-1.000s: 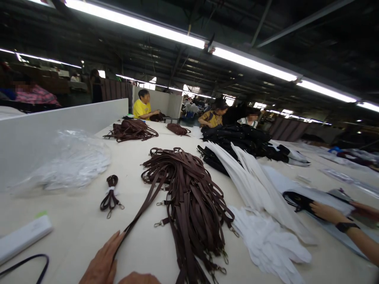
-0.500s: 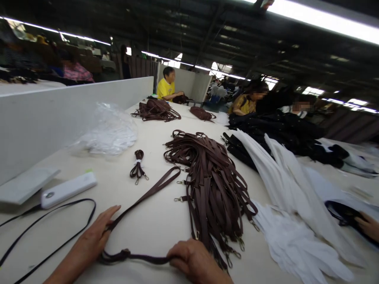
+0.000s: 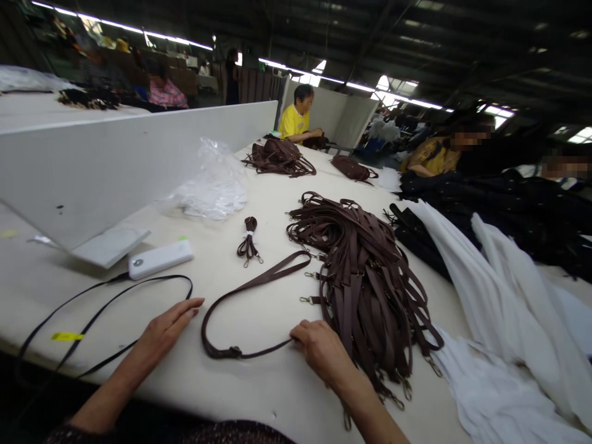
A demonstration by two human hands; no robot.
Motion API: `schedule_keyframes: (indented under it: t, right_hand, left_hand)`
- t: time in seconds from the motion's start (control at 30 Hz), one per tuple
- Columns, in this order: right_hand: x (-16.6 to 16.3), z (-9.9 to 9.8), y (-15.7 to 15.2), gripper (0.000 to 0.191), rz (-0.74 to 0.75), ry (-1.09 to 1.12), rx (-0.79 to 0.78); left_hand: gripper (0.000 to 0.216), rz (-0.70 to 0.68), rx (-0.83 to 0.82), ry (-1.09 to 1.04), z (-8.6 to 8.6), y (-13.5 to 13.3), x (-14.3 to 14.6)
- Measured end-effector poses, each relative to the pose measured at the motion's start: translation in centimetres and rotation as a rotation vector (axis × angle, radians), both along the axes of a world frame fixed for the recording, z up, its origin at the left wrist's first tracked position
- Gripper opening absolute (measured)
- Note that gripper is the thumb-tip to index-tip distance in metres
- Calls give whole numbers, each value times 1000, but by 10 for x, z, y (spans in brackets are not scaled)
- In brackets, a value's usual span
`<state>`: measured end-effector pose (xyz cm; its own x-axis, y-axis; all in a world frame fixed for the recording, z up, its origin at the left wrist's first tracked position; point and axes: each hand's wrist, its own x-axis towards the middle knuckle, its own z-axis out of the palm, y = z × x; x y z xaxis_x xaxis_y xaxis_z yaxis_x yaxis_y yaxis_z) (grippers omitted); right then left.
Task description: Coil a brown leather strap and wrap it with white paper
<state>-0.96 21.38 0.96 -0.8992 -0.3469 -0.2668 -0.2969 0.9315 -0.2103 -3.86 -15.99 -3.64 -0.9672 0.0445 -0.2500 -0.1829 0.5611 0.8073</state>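
Brown strap point(image 3: 252, 290) loops on table between both hands; right hand point(image 3: 319, 348) pinches its end, left hand point(image 3: 169, 327) flat, open, just beside. Light, limp, probably slick; grip near buckle

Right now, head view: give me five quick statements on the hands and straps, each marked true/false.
1. The right hand touches one end of the single brown strap that lies in a loop on the table. True.
2. The left hand grips the white device. False: it lies flat on the table, fingers stretched out, apart from the device.
3. A big pile of brown straps lies right of the single strap. True.
4. The small bundled strap sits on top of the pile. False: it lies alone on the table, left of the pile.
5. White fabric lies right of the pile. True.
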Motion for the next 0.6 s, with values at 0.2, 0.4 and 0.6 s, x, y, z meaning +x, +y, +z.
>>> schedule_keyframes:
  t: [0.2,0.4,0.6]
  right_hand:
    - [6,2,-20,47,116,24,-256]
    - [24,-30,-69,27,259,108,-253]
    - [48,-46,-58,5,509,107,-225]
  left_hand:
    - [42,-106,-132,216,-7,10,8]
    - [50,-210,-471,505,-11,56,-5]
    - [43,-291,-745,493,-3,94,-39]
